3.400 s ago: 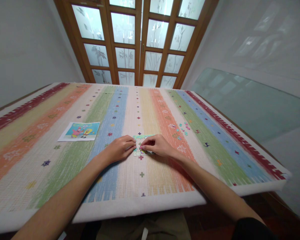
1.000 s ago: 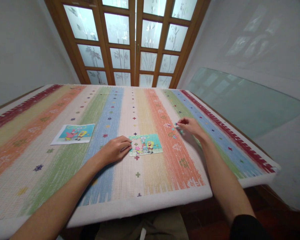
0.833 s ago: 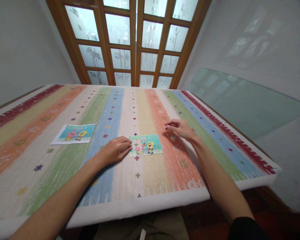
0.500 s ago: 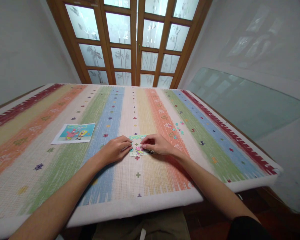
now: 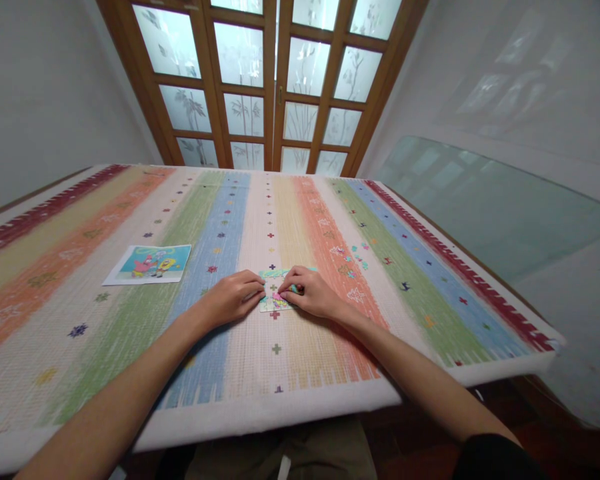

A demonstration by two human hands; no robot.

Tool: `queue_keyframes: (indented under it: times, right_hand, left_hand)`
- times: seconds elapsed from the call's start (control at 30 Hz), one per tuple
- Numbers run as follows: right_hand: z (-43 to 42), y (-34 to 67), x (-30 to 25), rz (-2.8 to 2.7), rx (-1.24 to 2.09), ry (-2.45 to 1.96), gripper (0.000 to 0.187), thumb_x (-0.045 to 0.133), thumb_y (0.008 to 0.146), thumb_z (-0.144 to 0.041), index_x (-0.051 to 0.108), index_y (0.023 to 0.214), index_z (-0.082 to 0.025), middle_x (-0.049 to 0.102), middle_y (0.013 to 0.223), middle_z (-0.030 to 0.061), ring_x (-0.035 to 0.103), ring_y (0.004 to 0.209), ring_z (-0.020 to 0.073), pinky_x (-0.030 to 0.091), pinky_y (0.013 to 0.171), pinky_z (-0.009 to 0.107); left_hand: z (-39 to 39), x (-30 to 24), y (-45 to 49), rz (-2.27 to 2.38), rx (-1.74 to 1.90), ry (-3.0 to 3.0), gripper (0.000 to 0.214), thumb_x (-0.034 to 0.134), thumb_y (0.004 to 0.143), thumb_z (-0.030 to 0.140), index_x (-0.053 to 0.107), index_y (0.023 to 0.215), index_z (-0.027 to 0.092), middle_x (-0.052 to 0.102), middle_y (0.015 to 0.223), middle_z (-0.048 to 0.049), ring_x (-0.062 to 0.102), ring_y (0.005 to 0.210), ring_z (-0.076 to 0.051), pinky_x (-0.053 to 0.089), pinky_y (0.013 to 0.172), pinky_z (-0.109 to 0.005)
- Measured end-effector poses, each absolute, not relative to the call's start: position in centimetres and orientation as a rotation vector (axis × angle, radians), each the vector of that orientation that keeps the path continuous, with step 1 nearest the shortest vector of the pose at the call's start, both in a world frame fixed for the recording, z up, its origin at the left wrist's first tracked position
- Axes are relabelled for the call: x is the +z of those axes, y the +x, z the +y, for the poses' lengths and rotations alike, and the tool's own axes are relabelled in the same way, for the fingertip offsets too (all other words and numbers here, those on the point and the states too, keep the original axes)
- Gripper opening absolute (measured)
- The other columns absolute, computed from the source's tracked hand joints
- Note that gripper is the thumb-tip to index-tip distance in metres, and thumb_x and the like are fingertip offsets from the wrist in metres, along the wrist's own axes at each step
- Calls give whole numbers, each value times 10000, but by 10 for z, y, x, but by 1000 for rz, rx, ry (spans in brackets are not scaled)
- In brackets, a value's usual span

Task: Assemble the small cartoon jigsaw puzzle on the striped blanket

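A small, partly assembled jigsaw puzzle point(image 5: 269, 306) lies flat between my hands, pale green and teal with pink and yellow shapes. My left hand point(image 5: 237, 295) rests at its left edge, fingers curled together and gripping that edge. Over the puzzle's right part is my right hand point(image 5: 314, 293), thumb and forefinger pinched on a puzzle piece point(image 5: 281, 294) at the puzzle's middle. The fingers hide much of that piece, and the hand covers the puzzle's right side.
Several loose puzzle pieces point(image 5: 357, 257) lie to the right beyond my right hand. On the left lies a printed cartoon picture point(image 5: 155, 264) on white paper. A striped cloth point(image 5: 300, 347) covers the table; glazed wooden doors point(image 5: 270, 100) stand behind it.
My right hand has shifted slightly, its fingertips moving a little left and down over the puzzle. My left hand stays at the left edge.
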State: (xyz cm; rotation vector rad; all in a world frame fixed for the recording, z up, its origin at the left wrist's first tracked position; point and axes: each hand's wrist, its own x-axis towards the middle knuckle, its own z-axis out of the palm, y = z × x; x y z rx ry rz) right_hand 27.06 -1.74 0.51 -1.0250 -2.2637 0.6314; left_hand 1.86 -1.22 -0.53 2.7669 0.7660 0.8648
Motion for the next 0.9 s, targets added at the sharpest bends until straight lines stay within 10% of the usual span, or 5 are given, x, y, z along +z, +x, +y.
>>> queue_keyframes:
  times: [0.9]
  right_hand:
    - [43,407,32,-1803,175,-1778,146,635,789,-212,776,761,-185,754,835,106,662,797,242,495,786,368]
  left_hand:
    - [-11,-5,18,741,852,2793,243,499,1024,207,724,942,165,740,985,-112,692,928,-211,600,833,-367]
